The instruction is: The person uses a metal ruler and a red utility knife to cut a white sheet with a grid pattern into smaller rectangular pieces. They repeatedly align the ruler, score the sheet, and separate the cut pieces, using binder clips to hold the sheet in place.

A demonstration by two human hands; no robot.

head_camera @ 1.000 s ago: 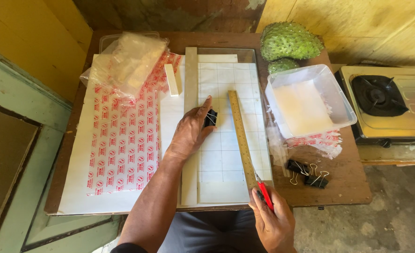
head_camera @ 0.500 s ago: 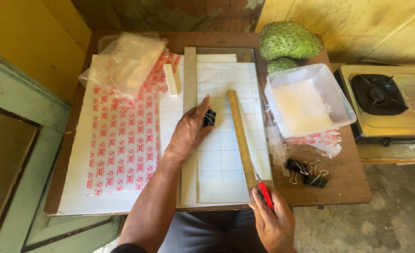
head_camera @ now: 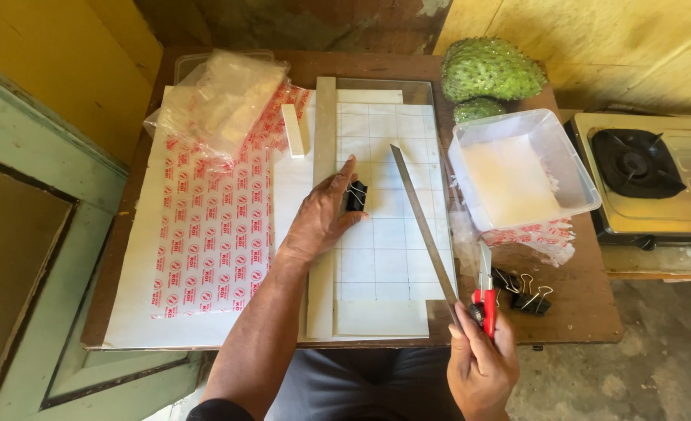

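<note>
Left hand (head_camera: 322,214) flat on a white gridded sheet (head_camera: 388,234), fingers spread and pressing down, thumb and forefinger touching a black binder clip (head_camera: 356,195) with wire handles, set just beside a long pale strip (head_camera: 325,132) running top to bottom along the sheet's left edge. Right hand (head_camera: 482,362) at the near table edge, fingers closed round two things at once — a red-handled cutter (head_camera: 486,300) with a short grey blade pointing up, and the near end of a long metal ruler (head_camera: 423,226). Ruler narrow, grey, straight, lying slantwise over the sheet's right part, far end up near the sheet's middle top, near end tilted toward the right hand. Sheet white, ruled in pale squares, resting under a clear pane on a brown wooden table (head_camera: 579,304). Left of it, a large white sheet printed with rows of red marks (head_camera: 213,234), topped by a crumpled clear plastic bag (head_camera: 221,101) and a small white block (head_camera: 292,131). Right of it, a clear plastic tub (head_camera: 521,168) with white contents; below that, more black binder clips (head_camera: 521,292) — just beside the cutter. Two green spiky fruits (head_camera: 490,70) at the far edge. Gas stove (head_camera: 650,168) well off to the right.
</note>
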